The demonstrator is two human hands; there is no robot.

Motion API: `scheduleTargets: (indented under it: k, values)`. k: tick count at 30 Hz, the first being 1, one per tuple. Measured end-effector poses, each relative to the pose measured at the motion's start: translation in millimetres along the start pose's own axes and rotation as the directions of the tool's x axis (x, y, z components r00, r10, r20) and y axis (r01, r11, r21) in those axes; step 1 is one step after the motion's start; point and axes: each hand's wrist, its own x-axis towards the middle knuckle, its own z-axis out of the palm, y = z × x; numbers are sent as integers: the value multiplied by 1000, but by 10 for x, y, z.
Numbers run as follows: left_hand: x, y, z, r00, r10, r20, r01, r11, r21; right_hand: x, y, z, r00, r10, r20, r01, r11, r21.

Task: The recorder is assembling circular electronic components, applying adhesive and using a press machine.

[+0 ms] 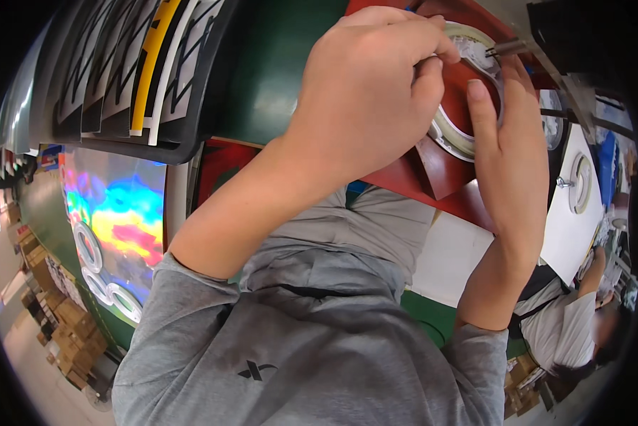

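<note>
Head view shows the white ring [452, 142] over the red desk [404, 174], your left hand [365, 92] nearly pinched shut, your right hand [514, 135] straddling the rim, thumb spread, either grip uncertain, so work seems under way, with what remains unclear.

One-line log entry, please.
left hand: at white ring's upper left; right hand: at ring's right side; metal prongs: ring's upper right; grips: unclear

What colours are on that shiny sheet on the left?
The shiny sheet is silvery, with rainbow patches of blue, yellow and pink; see the head view.
</note>
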Motion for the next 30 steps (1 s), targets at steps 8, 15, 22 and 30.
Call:
scheduleTargets:
  k: [8, 15, 22, 30]
  values:
    - [51, -31, 0, 996, -28, 83, 28, 1000, 9, 97, -2, -25, 1000, -30, 1, 30, 991, -133]
    - [57, -319, 159, 997, 79, 10, -79, 982, 171, 52, 41, 169, 999, 9, -31, -10, 999, -42]
    - [90, -136, 50, 996, 72, 50, -77, 990, 116, 69, -31, 57, 994, -42, -105, 31, 994, -105]
    - [-59, -196, 138, 994, -70, 88, 60, 991, 116, -64, -31, 318, 966, 12, -260, -8, 1000, 19]
